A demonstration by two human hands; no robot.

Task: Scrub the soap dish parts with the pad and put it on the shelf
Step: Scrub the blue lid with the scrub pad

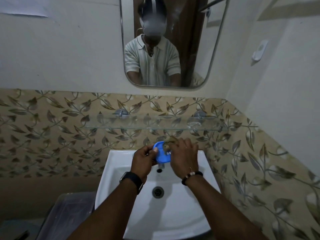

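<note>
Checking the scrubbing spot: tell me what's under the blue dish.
Below the blue dish lies the white sink, with the tap's tip showing. The dish and left hand cover the rest of the tap.

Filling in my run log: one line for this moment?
left hand holds blue soap dish part | right hand scrubs with pad | over sink | glass shelf bare

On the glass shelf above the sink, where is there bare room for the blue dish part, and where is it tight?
The clear glass shelf looks bare from its left end past the left round metal bracket. Near the right bracket something transparent seems to sit. Below, it is crowded: the left hand grips the blue plastic soap dish part and the right hand presses the brown scrub pad.
</note>
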